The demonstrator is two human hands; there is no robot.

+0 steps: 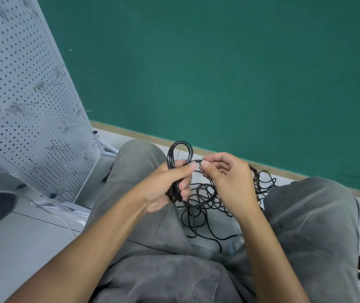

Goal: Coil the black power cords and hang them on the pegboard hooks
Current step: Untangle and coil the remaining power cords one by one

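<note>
mostly pale floor (pixel 21 248), green wall (pixel 218 62), pegboard (pixel 21 95) leaning left.

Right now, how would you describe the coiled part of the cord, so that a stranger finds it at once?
Start at the green wall and go down to the person's knees. Between them, the left hand grips a neat bundle of black loops that stands up above the fingers. The loose tangle of cord on the floor is messy; this bundle is tidy and held.

Pegboard (pixel 21 95) left of cords (pixel 205 193)
</note>
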